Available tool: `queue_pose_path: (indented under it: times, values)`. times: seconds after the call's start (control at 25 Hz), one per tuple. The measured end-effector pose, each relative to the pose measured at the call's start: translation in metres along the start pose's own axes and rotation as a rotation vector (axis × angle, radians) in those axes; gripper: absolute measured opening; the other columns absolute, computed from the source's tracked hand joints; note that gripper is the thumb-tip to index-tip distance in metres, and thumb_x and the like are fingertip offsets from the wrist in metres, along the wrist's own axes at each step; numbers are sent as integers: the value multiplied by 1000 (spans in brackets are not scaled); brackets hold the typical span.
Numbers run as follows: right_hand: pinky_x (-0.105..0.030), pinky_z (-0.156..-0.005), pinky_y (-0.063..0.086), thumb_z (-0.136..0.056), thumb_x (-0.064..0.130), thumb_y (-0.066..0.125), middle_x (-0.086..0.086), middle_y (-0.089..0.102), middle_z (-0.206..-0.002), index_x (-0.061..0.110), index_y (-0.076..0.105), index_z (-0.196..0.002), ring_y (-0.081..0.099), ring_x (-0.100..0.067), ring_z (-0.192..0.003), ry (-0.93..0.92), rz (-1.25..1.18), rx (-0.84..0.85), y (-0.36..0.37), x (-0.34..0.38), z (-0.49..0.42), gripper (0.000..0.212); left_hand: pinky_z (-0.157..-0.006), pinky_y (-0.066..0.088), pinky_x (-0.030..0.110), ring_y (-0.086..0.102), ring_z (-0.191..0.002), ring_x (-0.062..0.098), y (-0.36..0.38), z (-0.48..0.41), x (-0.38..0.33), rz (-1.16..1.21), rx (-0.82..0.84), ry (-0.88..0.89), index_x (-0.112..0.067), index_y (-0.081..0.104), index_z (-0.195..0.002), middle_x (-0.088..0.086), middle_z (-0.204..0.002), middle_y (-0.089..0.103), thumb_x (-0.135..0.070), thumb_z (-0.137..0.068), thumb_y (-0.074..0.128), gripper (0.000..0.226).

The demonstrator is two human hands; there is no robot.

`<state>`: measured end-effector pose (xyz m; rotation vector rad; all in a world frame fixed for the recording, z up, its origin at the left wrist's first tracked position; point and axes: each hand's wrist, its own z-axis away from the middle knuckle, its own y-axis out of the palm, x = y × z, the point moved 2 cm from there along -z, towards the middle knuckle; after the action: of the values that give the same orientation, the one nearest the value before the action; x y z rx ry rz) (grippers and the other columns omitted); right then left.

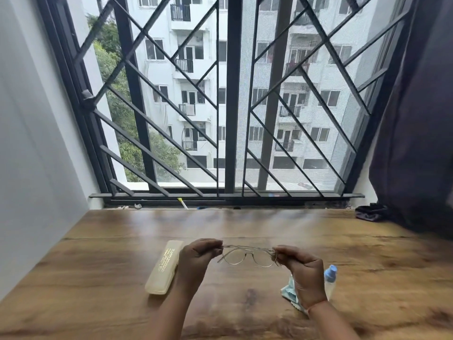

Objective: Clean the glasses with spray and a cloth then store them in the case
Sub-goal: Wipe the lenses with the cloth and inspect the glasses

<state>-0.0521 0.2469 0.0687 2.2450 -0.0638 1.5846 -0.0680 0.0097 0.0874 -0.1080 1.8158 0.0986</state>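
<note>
Thin clear-framed glasses point(247, 255) hang above the wooden table point(103, 300), held at both ends. My left hand point(196, 257) pinches the left end of the frame and my right hand point(300, 268) pinches the right end. A closed cream-coloured case point(164, 266) with gold lettering lies on the table to the left of my left hand. Behind my right wrist lies a light blue cloth point(289, 292), partly hidden. A small spray bottle point(330, 278) with a blue cap lies on the table just right of that hand.
A barred window point(230, 106) rises behind the table's far edge, with small bits of litter on its sill point(182, 203). A dark curtain point(416, 131) hangs at the right, and a dark bundle point(371, 212) sits at the table's back right corner. A grey wall point(31, 155) bounds the left side.
</note>
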Motion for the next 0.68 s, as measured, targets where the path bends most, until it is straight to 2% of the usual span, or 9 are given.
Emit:
queue_pose_path:
  times: [0.12, 0.28, 0.44, 0.52, 0.6, 0.68]
  values:
    - [-19, -57, 54, -65, -32, 51, -10, 72, -64, 7, 75, -65, 67, -18, -58, 14, -4, -6, 0, -3, 3, 45, -68, 54, 19, 70, -73, 16, -3, 3, 5, -19, 3, -22, -16, 76, -73, 2, -75, 74, 16, -68, 67, 34]
    - [-20, -58, 54, -65, -32, 52, -13, 72, -65, 6, 75, -64, 68, -20, -59, 73, -1, 3, -7, -13, 8, 44, -61, 52, 15, 68, -65, 11, 0, 7, 13, -21, -10, -80, -16, 75, -70, -1, -67, 73, 18, -66, 68, 35]
    - [-14, -55, 51, -66, -33, 49, -6, 71, -60, -1, 72, -67, 65, -10, -55, 145, 109, -6, -13, -25, 15, 40, -57, 52, 16, 65, -55, 7, 3, 8, 32, 11, -46, -209, -14, 74, -67, -1, -57, 70, 23, -66, 64, 39]
    - [-12, -55, 50, -68, -32, 49, 0, 71, -59, 4, 73, -65, 65, -7, -56, 182, 224, 6, -16, -35, 16, 43, -54, 52, 13, 63, -51, 4, 5, 9, 41, 1, -57, -276, -11, 73, -66, -2, -51, 67, 25, -67, 61, 38]
    - [-12, -54, 50, -68, -30, 52, 1, 71, -60, 16, 75, -59, 67, -8, -60, 229, 310, 17, -20, -45, 15, 52, -53, 51, 12, 61, -48, 3, 5, 12, 49, -33, -64, -318, -5, 73, -69, -3, -50, 66, 25, -67, 59, 33]
    - [-10, -55, 49, -67, -30, 53, 4, 70, -56, 18, 73, -57, 66, -4, -57, 258, 356, 19, -21, -50, 14, 53, -53, 51, 13, 61, -47, 4, 4, 13, 57, -80, -58, -343, -4, 74, -72, -2, -50, 67, 24, -67, 59, 32]
